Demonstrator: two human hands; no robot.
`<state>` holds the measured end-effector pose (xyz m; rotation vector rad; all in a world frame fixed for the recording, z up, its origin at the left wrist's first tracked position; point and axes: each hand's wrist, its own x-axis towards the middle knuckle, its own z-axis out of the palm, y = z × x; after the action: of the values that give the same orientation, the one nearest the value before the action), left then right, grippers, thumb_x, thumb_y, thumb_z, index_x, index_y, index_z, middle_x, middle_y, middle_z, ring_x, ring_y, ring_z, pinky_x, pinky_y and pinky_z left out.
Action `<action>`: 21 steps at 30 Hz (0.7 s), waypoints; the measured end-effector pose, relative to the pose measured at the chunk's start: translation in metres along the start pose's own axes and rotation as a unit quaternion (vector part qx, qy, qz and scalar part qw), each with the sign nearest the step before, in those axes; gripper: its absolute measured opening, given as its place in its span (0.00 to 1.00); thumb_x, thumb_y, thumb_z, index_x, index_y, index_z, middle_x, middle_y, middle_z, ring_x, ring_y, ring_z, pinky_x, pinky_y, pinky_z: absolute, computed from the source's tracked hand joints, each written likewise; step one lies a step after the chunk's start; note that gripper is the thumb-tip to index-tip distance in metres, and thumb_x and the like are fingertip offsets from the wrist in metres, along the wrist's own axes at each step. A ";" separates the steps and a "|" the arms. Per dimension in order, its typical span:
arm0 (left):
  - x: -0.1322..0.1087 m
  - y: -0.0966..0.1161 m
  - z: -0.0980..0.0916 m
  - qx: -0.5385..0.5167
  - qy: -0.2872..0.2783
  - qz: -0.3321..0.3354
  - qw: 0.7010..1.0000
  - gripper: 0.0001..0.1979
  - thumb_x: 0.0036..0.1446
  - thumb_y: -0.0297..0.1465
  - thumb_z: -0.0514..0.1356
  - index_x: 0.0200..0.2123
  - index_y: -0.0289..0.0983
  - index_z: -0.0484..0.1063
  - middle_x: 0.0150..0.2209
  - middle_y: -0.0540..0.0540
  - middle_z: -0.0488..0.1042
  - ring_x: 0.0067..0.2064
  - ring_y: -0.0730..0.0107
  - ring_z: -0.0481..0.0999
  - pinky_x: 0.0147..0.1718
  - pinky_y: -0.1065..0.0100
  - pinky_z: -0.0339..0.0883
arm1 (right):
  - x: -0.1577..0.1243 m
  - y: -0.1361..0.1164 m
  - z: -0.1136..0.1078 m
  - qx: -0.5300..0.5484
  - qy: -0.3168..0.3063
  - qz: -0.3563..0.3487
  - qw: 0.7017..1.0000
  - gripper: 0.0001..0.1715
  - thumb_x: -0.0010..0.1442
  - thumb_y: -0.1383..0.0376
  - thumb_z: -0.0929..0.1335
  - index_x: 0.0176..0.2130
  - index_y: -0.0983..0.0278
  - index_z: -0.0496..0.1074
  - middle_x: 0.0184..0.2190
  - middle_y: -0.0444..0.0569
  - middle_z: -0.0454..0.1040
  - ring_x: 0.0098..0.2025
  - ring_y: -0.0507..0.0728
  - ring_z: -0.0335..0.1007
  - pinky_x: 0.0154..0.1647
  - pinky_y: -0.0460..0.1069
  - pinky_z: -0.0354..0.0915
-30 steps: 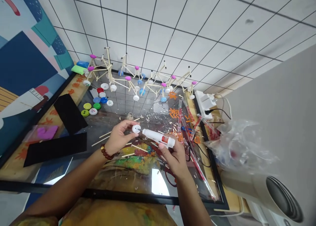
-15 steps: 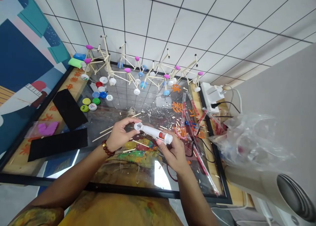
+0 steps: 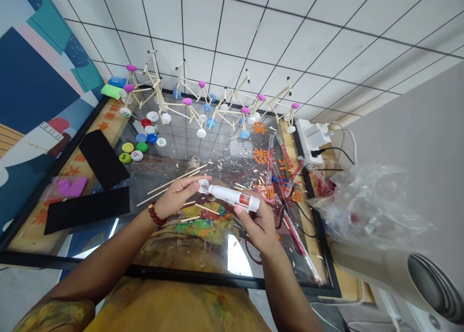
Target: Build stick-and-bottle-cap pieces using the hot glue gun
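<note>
My left hand [image 3: 177,196] pinches a white bottle cap [image 3: 202,186] between thumb and fingertips, its hollow side partly showing. My right hand [image 3: 259,225] is closed round a white pen-shaped tool [image 3: 228,194] with a red part showing through a window near its rear end. The tool's narrow tip points left and meets the cap; whether it pierces the cap cannot be made out. Thin wooden sticks [image 3: 206,209] lie on the glass tabletop under both hands.
Stick frames with pink clay blobs [image 3: 187,101] and cap wheels stand along the back. Loose coloured caps [image 3: 142,146], black sheets [image 3: 87,209] and pink clay [image 3: 72,187] lie left. White crumbs, red-tinted plastic wrappers [image 3: 295,235], cables, a power strip [image 3: 308,138] and plastic bags [image 3: 369,206] are right.
The tool has shifted slightly right with my right hand, and its tip shows a little more. The cap in my left hand has turned, showing more of its round face.
</note>
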<state>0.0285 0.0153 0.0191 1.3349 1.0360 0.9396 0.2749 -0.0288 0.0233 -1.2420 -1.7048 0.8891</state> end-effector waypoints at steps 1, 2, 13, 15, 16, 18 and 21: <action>0.000 0.000 0.000 -0.004 -0.006 -0.001 1.000 0.21 0.61 0.46 0.56 0.47 0.39 0.79 0.49 0.42 0.80 0.52 0.57 0.77 0.54 0.60 0.67 | 0.000 0.000 0.000 0.002 -0.001 0.000 1.000 0.18 0.63 0.58 0.68 0.51 0.61 0.68 0.35 0.47 0.76 0.33 0.55 0.72 0.32 0.48 0.68; 0.000 0.000 0.001 -0.003 -0.008 -0.002 1.000 0.21 0.61 0.45 0.57 0.48 0.39 0.79 0.49 0.41 0.79 0.52 0.57 0.77 0.54 0.60 0.67 | 0.000 0.000 0.000 0.003 -0.002 0.001 1.000 0.17 0.63 0.58 0.68 0.51 0.61 0.68 0.35 0.47 0.76 0.33 0.55 0.72 0.32 0.48 0.68; 0.003 -0.009 0.002 -0.049 0.049 0.084 0.994 0.16 0.44 0.30 0.73 0.39 0.38 0.78 0.43 0.41 0.81 0.49 0.59 0.78 0.54 0.59 0.68 | -0.001 0.002 0.001 -0.009 0.003 -0.006 1.000 0.19 0.63 0.59 0.68 0.52 0.61 0.67 0.34 0.46 0.75 0.31 0.54 0.70 0.32 0.48 0.66; 0.003 -0.010 0.001 -0.043 0.037 0.069 0.996 0.16 0.46 0.31 0.71 0.40 0.38 0.79 0.44 0.41 0.81 0.49 0.59 0.78 0.54 0.59 0.68 | -0.001 0.002 0.001 -0.007 0.004 -0.006 1.000 0.18 0.63 0.59 0.68 0.52 0.61 0.67 0.33 0.45 0.75 0.31 0.54 0.70 0.31 0.47 0.66; 0.002 -0.010 0.000 -0.039 0.029 0.055 0.997 0.16 0.48 0.32 0.70 0.42 0.38 0.79 0.45 0.41 0.81 0.49 0.58 0.78 0.53 0.59 0.68 | -0.001 0.002 0.001 -0.005 0.006 -0.005 1.000 0.18 0.63 0.59 0.68 0.51 0.61 0.67 0.32 0.45 0.75 0.31 0.54 0.70 0.31 0.47 0.66; 0.001 -0.009 -0.002 -0.031 0.015 0.032 0.999 0.17 0.52 0.34 0.68 0.46 0.39 0.79 0.46 0.41 0.81 0.48 0.59 0.79 0.53 0.60 0.69 | -0.002 0.001 0.000 -0.003 0.009 -0.002 1.000 0.17 0.63 0.59 0.68 0.51 0.61 0.68 0.31 0.45 0.74 0.31 0.54 0.70 0.30 0.47 0.65; 0.000 -0.007 -0.003 -0.019 0.003 0.025 1.000 0.17 0.53 0.36 0.67 0.47 0.38 0.79 0.47 0.42 0.81 0.48 0.59 0.79 0.52 0.61 0.69 | -0.002 0.001 -0.001 0.000 0.007 0.001 1.000 0.17 0.63 0.59 0.68 0.50 0.61 0.68 0.30 0.45 0.74 0.31 0.54 0.70 0.30 0.47 0.65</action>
<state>0.0249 0.0164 0.0123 1.3332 0.9889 0.9963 0.2763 -0.0302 0.0227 -1.2471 -1.6945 0.8794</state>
